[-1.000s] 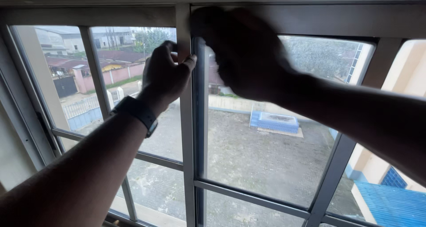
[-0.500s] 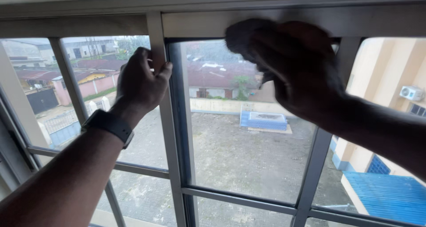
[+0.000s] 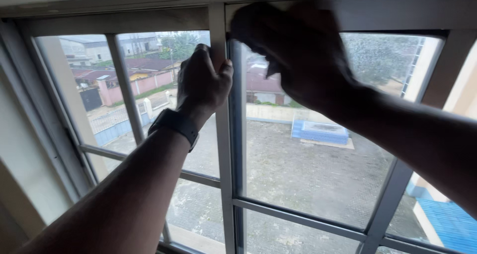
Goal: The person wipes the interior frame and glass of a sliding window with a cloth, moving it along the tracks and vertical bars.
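My left hand [image 3: 201,82] grips the grey vertical post of the window frame [image 3: 221,135], thumb on its right side, a dark watch on the wrist. My right hand [image 3: 303,55] is raised to the top left corner of the right-hand glass pane [image 3: 308,174] and presses a dark cloth [image 3: 248,28] against the upper rail and the glass. The cloth is blurred and mostly covered by my fingers.
Metal bars [image 3: 124,90] stand behind the left pane, and a slanted bar [image 3: 392,194] crosses the right one. Outside lie a paved yard, a blue raised box [image 3: 320,132], pink walls and roofs. A pale wall [image 3: 30,149] borders the window on the left.
My right hand has swept the cloth left along the top rail, back to the pane's upper left corner. The view has shifted left. My left hand keeps its grip on the post.
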